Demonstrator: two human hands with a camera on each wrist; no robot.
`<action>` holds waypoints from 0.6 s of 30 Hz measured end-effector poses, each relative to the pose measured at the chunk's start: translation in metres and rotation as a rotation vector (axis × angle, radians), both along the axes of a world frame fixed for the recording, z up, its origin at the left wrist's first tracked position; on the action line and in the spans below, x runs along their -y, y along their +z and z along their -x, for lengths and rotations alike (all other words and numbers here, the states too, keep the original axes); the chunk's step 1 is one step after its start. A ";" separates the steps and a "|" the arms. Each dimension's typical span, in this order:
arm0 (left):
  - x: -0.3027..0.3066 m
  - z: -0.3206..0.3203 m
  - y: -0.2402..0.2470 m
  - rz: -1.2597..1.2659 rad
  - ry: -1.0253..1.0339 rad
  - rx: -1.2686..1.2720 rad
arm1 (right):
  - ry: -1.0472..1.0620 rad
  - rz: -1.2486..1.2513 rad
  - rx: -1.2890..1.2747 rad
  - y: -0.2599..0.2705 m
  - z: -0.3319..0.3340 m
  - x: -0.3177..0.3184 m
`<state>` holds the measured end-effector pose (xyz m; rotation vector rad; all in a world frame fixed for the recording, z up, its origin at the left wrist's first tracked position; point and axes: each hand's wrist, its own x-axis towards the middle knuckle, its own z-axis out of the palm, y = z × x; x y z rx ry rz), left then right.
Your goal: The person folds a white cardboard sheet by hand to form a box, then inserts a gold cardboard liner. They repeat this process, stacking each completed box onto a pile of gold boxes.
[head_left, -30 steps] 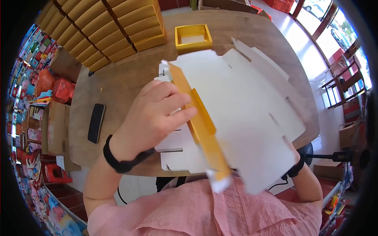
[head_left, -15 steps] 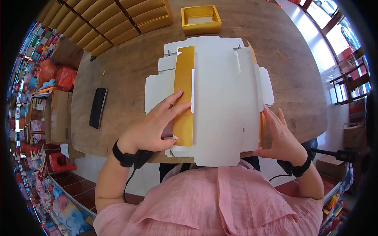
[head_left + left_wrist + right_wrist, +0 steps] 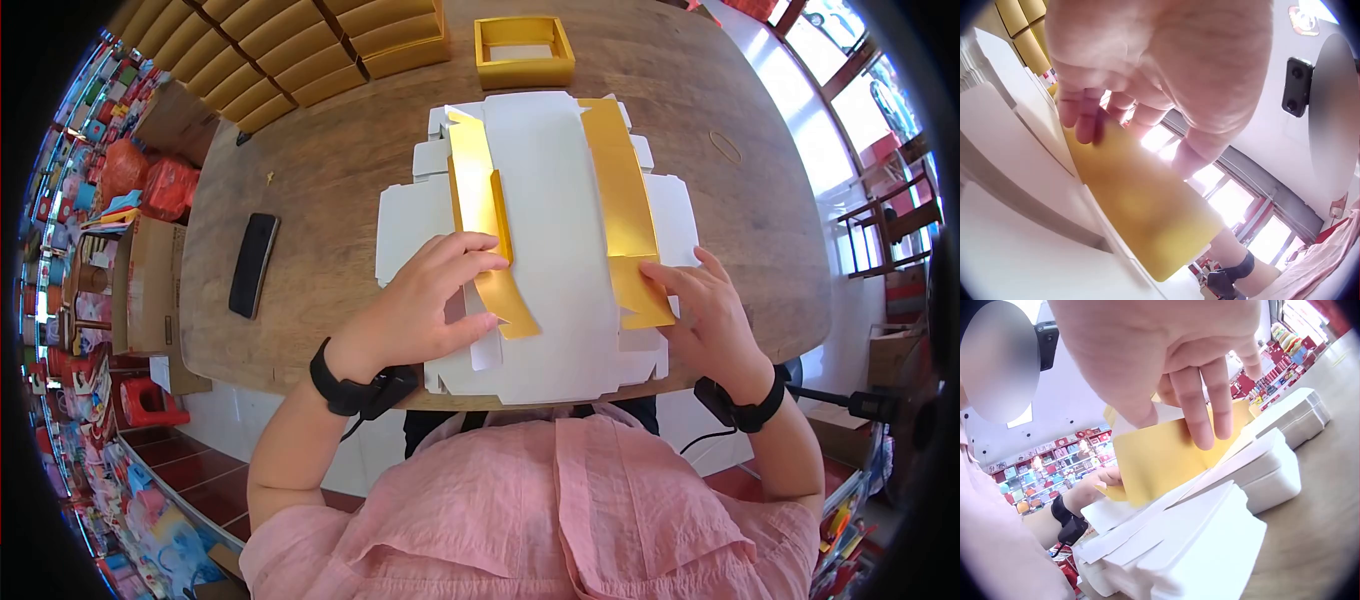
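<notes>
Box blank (image 3: 550,250) lies flat, white side up, on a stack of blanks (image 3: 400,232) at the near edge of the worktop (image 3: 330,170), right in front of the person.

Looks early-to-mid fold. Both long side flaps are turned in over the white centre w/ gold face showing: left flap (image 3: 478,200) & right flap (image 3: 620,190). Neither is pressed flat yet, and the left one stands half up. End tabs lie unfolded & no walls are locked, so most of the shaping seems undone.

Left hand (image 3: 415,315): fingers (image 3: 1088,119) curled over the left flap's near part, thumb at its edge, gripping it. Right hand (image 3: 712,320): fingers fairly straight, tips pressing on the right flap's near end, not wrapped round it.

Finished gold tray (image 3: 523,50) sits at the far end, well apart. Phone (image 3: 253,265) is off to the left.
</notes>
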<state>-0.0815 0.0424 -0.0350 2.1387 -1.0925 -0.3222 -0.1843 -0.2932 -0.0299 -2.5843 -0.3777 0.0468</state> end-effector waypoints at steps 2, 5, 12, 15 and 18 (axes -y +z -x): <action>0.005 -0.004 0.001 0.029 0.012 0.003 | -0.006 -0.014 0.006 0.002 -0.007 -0.001; 0.014 -0.010 -0.001 -0.009 -0.007 0.073 | 0.017 0.037 -0.001 0.009 -0.023 -0.006; 0.038 -0.010 0.012 0.041 -0.057 0.177 | 0.263 0.049 0.151 0.029 -0.055 -0.035; 0.040 -0.009 0.017 0.015 -0.041 0.196 | 0.398 0.301 0.089 0.037 -0.058 -0.041; 0.041 -0.008 0.018 -0.041 -0.016 0.221 | 0.390 0.473 -0.040 0.040 -0.059 -0.047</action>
